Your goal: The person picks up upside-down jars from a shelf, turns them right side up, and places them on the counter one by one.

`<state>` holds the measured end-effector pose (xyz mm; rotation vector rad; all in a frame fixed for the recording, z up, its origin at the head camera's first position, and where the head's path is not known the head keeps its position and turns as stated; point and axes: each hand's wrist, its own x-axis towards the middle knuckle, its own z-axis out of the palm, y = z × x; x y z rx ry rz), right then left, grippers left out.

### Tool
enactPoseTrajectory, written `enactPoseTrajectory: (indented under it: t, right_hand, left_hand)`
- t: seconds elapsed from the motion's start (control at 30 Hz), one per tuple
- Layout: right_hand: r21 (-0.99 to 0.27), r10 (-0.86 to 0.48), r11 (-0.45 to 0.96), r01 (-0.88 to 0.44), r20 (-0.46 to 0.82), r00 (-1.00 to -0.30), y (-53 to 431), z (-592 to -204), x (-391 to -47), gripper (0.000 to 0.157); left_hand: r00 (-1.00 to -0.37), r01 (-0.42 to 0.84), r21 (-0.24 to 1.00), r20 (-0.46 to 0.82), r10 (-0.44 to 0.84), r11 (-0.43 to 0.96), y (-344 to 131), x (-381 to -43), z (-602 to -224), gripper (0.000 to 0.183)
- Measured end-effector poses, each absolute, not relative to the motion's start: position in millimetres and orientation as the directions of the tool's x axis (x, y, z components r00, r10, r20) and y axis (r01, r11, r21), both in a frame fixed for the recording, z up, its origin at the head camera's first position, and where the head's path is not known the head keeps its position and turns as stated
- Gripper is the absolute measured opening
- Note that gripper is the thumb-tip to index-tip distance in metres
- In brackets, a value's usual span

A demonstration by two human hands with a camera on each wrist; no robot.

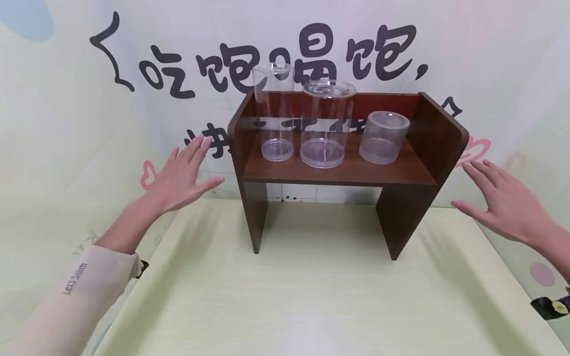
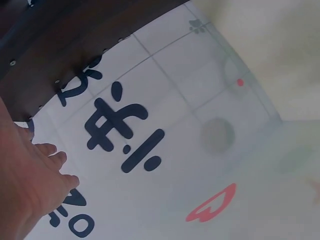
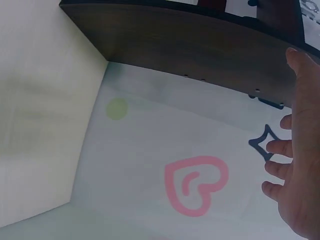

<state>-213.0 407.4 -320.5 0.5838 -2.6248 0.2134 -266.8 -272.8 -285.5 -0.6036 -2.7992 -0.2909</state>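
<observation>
A dark brown wooden shelf stand [image 1: 338, 175] stands on the pale table, with three clear jars on its raised board. The tall narrow jar [image 1: 277, 113] is at the left, a wider jar [image 1: 327, 126] beside it, and a short jar [image 1: 385, 138] at the right. My left hand [image 1: 178, 178] hovers left of the stand, fingers extended and thumb apart, holding nothing. On the other side my right hand [image 1: 507, 202] is likewise spread, near the stand's right panel [image 3: 190, 42] but apart from it in the head view. Neither hand grips anything.
The stand rests toward the back of the pale table [image 1: 303, 296]. Behind it hangs a light printed backdrop [image 1: 133, 118] with large black characters and pink hearts. Below the shelf board is an open space between the two side panels.
</observation>
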Motion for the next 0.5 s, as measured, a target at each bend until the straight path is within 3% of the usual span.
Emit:
enactPoseTrajectory:
  t: [0.5]
  right_hand:
    - [-0.012,-0.398,0.881,-0.472,0.521,-0.755,400,-281,-204,0.085]
  left_hand:
    - [-0.82,0.501,0.118,0.383,0.426,0.858,-258,-260,-232,0.097]
